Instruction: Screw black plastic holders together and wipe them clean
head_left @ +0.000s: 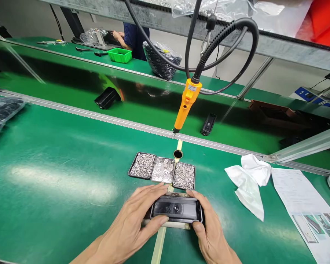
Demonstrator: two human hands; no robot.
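A black rectangular plastic housing (pixel 178 208) with a small round hole in its middle rests in a pale, worn block (pixel 181 225) on the green bench. My left hand (pixel 139 214) grips its left end, thumb along the near side and fingers over the far side. At the right end, my right hand (pixel 210 227) wraps round the corner, thumb in front. Just beyond the hands lie three shallow trays of small metal parts: the left tray (pixel 142 165), the middle tray (pixel 162 170) and the right tray (pixel 184 176).
An orange electric screwdriver (pixel 187 104) hangs tip down from a cable. Behind the trays stands a small round black container (pixel 178 154). White cloths (pixel 250 185) and a printed sheet (pixel 308 209) lie at right. Similar black housings (pixel 208 124) lie beyond the rail; a co-worker's arm (pixel 123 39) shows behind.
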